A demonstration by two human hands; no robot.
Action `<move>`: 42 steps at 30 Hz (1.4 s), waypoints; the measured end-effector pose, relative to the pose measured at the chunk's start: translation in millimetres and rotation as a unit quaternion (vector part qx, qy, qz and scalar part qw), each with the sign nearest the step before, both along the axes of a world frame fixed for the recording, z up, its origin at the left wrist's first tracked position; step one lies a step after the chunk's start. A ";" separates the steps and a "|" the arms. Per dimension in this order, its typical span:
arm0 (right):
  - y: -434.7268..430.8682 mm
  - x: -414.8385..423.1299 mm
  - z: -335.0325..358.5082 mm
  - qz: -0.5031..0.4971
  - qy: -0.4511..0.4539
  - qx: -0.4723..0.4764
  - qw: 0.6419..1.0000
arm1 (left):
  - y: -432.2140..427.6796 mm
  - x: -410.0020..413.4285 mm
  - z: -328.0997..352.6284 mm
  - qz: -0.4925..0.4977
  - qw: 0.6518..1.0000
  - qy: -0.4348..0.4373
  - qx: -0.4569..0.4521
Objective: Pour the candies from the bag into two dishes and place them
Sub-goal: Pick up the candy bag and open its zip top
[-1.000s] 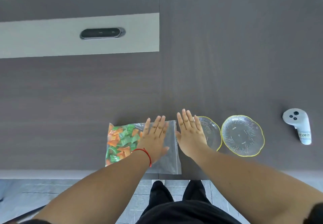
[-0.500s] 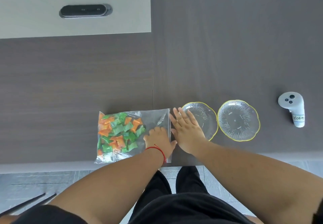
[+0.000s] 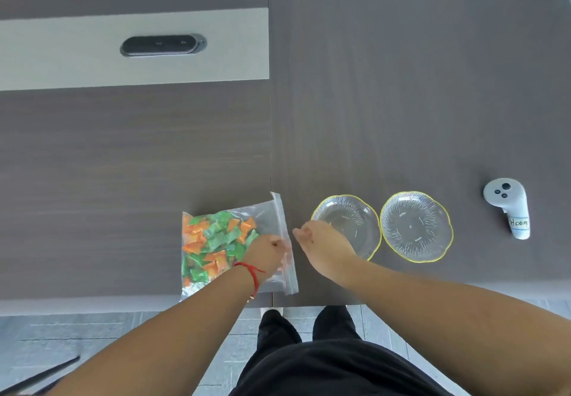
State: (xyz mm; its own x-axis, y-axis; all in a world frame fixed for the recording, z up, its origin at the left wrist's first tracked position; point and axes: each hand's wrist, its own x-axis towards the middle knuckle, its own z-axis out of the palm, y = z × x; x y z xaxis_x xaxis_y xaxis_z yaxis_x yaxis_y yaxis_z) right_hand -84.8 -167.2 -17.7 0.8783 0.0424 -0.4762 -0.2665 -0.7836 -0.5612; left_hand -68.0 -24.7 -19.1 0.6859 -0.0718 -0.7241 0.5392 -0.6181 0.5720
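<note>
A clear zip bag full of orange and green candies lies flat near the table's front edge. My left hand, with a red string at the wrist, pinches the bag close to its red zip edge. My right hand hovers just right of that edge, fingers curled and pointing at the bag, not touching it. It covers the near left part of the left glass dish. A second glass dish with the same yellow rim sits beside it on the right. Both dishes hold nothing.
A white hand controller with a paper label lies right of the dishes. A pale strip with a dark oval cable hatch runs across the far left of the dark wooden table. The table's front edge is just below the bag.
Both hands lay flat a second ago. My left hand has closed on the bag's zip end, lifting it a little. My right hand has curled and turned toward the bag.
</note>
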 end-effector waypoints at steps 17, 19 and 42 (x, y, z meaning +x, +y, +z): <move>36.4 48.3 56.1 0.092 -0.013 0.005 0.996 | 29.7 21.3 64.1 0.153 0.976 0.021 -0.154; 38.1 50.0 64.0 0.109 -0.032 -0.005 0.994 | 31.7 22.0 66.4 0.171 0.972 0.018 -0.162; 34.6 63.5 77.0 0.090 -0.085 -0.043 0.991 | 33.7 27.1 95.7 0.193 0.973 -0.029 -0.119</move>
State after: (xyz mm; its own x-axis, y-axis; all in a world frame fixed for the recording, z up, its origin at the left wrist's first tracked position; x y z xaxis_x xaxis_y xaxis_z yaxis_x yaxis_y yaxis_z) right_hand -21.3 -132.7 59.3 0.9285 0.1712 -0.3296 -0.0251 -0.8565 -0.5156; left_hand -40.9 9.0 76.6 0.7345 0.0385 -0.6775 0.6675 -0.2211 0.7110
